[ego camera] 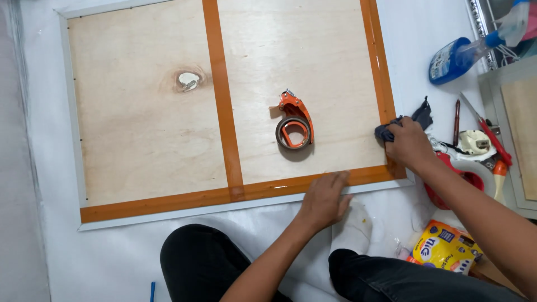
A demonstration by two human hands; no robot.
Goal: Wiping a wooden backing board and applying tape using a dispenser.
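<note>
A large plywood panel with a white frame lies flat on a white sheet, with strips of brown tape along its edges and down the middle. My right hand presses a dark cloth onto the tape at the panel's right edge. My left hand lies flat, fingers spread, on the taped near edge. An orange tape dispenser with a brown roll rests on the panel between the hands.
A blue spray bottle lies at the far right. Near it are red-handled tools, a red and white object and a yellow packet. Another framed panel sits at the right edge. My knees in dark trousers are in front.
</note>
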